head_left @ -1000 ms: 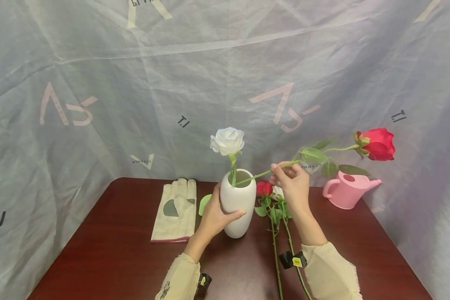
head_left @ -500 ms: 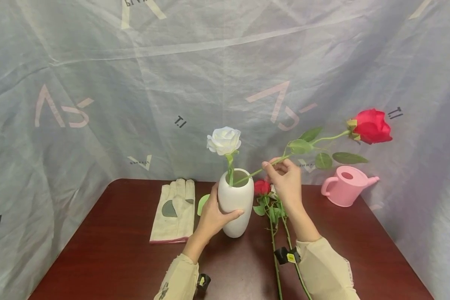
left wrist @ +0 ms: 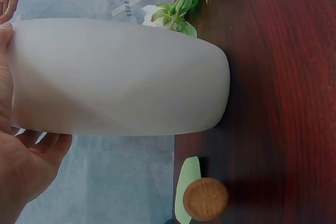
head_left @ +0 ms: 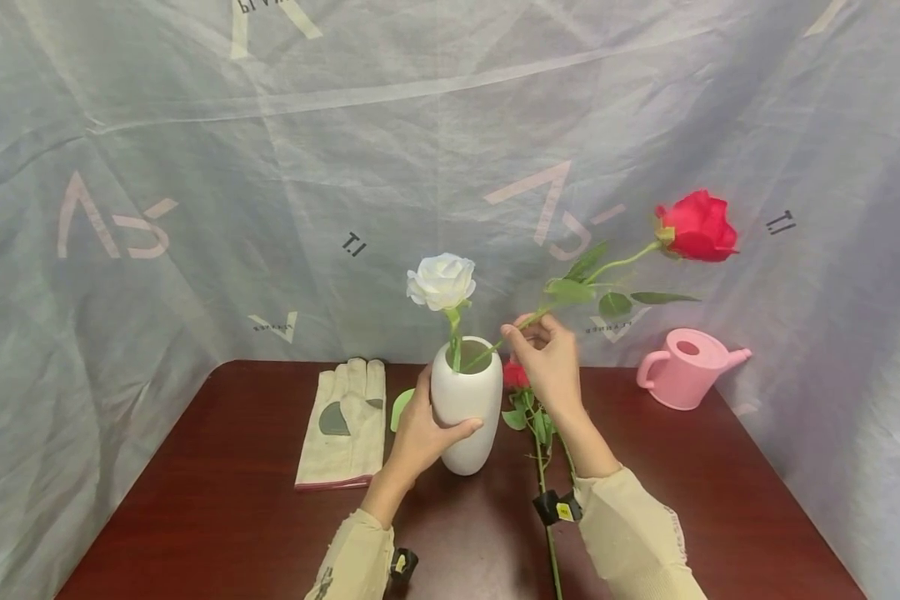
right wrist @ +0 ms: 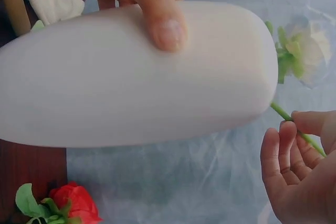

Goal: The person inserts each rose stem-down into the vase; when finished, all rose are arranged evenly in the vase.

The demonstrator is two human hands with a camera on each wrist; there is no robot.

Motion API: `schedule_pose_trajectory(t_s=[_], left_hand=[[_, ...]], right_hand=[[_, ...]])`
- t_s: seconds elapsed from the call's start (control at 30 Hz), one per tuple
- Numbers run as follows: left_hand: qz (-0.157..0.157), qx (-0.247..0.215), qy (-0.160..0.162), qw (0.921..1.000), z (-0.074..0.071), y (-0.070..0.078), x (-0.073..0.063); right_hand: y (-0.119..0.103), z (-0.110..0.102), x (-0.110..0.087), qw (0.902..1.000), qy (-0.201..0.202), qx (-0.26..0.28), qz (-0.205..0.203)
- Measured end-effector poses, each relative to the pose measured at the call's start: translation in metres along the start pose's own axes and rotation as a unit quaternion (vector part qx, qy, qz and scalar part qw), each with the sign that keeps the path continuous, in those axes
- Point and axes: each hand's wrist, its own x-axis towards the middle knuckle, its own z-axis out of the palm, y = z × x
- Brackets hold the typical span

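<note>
A white vase (head_left: 467, 421) stands on the table, gripped round its left side by my left hand (head_left: 423, 429), the thumb across its front. A white rose (head_left: 441, 282) rises from the vase mouth. My right hand (head_left: 551, 362) pinches the stem of a red rose (head_left: 697, 227) just right of the rim. That stem's lower end is inside the mouth; the bloom leans up and to the right. In the right wrist view, the pinched green stem (right wrist: 281, 111) enters the vase (right wrist: 131, 77) between finger and thumb and rim. The stem's end inside the vase is hidden.
Another red rose (head_left: 516, 375) lies on the table behind my right arm, beside a white rose (left wrist: 155, 17) seen in the left wrist view. Cream gloves (head_left: 348, 425) lie at left, near a green object with a wooden handle (left wrist: 206, 199). A pink watering can (head_left: 686, 371) stands at right.
My right hand has moved left toward the vase, and the red rose has swung up and left, its stem steeper. My left hand keeps its hold on the vase.
</note>
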Motion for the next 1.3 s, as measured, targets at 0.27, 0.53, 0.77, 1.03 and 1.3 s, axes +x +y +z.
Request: schedule_pose_trajectory(t_s=[0.27,0.53,0.77,1.03,1.3], left_hand=[[0.003,-0.008,-0.007,0.9999,-0.002,0.001,-0.002],[0.006,-0.001,-0.004,1.0,0.002,0.001,-0.001],[0.019,-0.003,0.004,0.9998,0.001,0.001,0.002],[0.014,-0.011,-0.003,0.9998,0.002,0.0,0.002],[0.011,-0.011,0.002,0.9999,0.001,-0.002,0.002]], right_hand=[[0.002,0.016,-0.002,0.9889,-0.036,-0.137,-0.045],[0.021,-0.01,-0.017,0.9855,-0.133,-0.1,0.034],[0.038,-0.032,-0.038,0.9891,-0.111,-0.031,0.092],[0.064,-0.054,-0.061,0.9818,-0.127,-0.022,0.14],[0.113,-0.095,-0.088,0.9731,-0.131,-0.04,0.185]])
